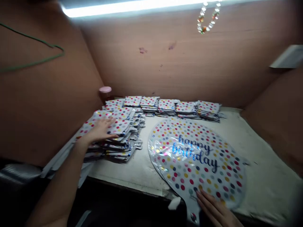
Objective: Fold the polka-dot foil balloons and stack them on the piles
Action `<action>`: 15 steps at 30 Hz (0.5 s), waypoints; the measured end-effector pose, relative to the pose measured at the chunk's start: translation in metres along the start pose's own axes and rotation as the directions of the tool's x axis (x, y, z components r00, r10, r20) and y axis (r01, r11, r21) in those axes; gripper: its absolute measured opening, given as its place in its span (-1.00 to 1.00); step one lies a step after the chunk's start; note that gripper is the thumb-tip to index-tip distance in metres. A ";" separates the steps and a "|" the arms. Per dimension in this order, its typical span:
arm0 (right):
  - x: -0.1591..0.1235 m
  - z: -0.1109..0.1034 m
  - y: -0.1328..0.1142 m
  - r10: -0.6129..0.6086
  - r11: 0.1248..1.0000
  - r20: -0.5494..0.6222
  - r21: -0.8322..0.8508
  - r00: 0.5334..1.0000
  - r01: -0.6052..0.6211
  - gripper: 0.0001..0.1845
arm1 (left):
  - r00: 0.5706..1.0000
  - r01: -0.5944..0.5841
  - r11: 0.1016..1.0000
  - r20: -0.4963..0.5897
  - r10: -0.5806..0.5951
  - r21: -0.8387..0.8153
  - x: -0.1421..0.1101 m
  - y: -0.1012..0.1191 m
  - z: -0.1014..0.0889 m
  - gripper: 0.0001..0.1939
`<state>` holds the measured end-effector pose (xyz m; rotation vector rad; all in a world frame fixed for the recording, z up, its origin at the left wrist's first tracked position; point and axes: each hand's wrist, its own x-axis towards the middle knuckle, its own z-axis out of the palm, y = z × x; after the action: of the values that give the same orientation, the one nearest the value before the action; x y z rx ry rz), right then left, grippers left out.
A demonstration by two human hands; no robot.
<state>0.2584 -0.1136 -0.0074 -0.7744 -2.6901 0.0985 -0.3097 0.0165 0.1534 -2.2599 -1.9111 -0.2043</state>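
My left hand (100, 130) lies flat with spread fingers on top of a tall stack of polka-dot foil balloons (118, 142), at the left of the table. A large round foil balloon (196, 160), printed with "happy birthday" in blue and many coloured dots, lies flat on the white-covered table (265, 179). My right hand (213, 209) rests on its lower edge beside the neck, at the bottom of the view. Its thumb is hidden. Behind the balloon runs a row of several flat balloon stacks (165, 107).
Plywood walls (165, 53) close in the back and both sides of the table. A pink-lidded jar (105, 93) stands in the back left corner. White sheets (61, 160) hang past the left table edge. A green wire hanger (30, 47) and a bead string (208, 17) hang above.
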 end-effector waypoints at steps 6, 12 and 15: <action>0.030 -0.019 -0.005 0.489 0.788 -0.043 0.450 0.871 -0.420 -0.77 | 0.970 -0.232 0.912 -0.151 0.190 -0.339 -0.036 0.153 0.026 -0.47; 0.062 -0.046 0.021 0.651 0.230 0.372 0.734 0.662 -0.639 -0.77 | 0.835 -0.477 0.726 0.000 0.550 -0.495 -0.076 0.294 0.080 -0.20; 0.089 -0.054 0.054 0.730 0.401 0.279 0.564 0.624 -0.722 -0.79 | 0.789 -0.529 0.714 0.044 0.613 -0.457 -0.091 0.312 0.101 0.00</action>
<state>0.2335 -0.0229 0.0619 -1.6067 -1.8258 1.1500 -0.0180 -0.0987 0.0210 -3.1545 -1.1931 -0.3463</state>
